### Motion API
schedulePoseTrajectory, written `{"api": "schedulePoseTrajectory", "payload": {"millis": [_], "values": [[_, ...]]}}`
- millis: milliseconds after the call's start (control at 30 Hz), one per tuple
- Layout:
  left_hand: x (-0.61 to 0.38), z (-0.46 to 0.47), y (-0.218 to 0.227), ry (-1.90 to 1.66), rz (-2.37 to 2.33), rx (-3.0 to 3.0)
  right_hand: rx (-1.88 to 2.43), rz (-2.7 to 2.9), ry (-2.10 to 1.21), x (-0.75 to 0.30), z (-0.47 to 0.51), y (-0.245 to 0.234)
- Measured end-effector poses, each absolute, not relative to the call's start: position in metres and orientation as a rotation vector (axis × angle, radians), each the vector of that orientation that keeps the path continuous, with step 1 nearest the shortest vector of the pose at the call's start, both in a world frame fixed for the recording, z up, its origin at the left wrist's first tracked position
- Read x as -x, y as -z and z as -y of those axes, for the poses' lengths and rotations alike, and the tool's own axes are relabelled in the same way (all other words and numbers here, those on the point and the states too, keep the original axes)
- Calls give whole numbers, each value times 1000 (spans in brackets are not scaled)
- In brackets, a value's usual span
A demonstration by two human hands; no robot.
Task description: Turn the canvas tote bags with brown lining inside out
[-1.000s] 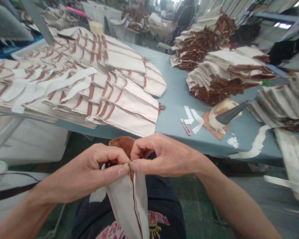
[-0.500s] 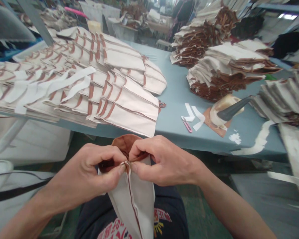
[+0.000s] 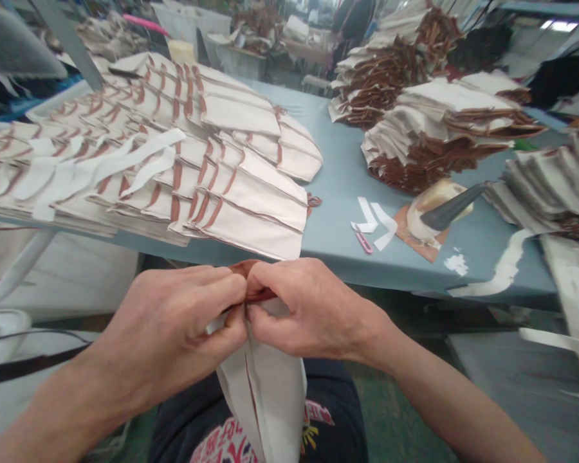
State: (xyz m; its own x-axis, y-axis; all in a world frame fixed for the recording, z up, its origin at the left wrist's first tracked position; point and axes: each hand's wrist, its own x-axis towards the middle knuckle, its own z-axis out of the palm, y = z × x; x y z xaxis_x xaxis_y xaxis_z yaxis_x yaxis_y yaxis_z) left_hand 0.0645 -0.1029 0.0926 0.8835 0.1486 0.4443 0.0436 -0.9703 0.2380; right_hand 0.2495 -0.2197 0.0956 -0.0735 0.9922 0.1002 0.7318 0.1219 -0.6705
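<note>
Left hand and right hand pinch tight the top of the cream pouch, hanging lengthwise downward.

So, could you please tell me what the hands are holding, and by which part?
The left hand and right hand both pinch a cream cloth bag at its brown-trimmed top edge; the rest hangs down.

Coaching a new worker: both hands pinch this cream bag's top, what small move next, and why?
Probably push the brown lining down inside the bag: left hand and right hand pinch its mouth, and only a little brown shows between them.
</note>
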Motion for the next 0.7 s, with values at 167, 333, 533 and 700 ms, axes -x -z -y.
{"api": "schedulePoseTrajectory", "payload": {"millis": [167, 333, 533, 700], "values": [[-59, 103, -78, -704, -117, -2806, 1778, 1894, -625, -247, 214, -95], [-55, 103, -75, -728, -186, -2710, 1713, 1870, -669, -249, 212, -99], [-53, 101, -71, -902, -79, -2738, 1583, 1779, -777, -254, 210, -99], [-49, 99, -63, -891, 30, -2696, 1392, 1586, -1052, -257, 209, -85]]}}
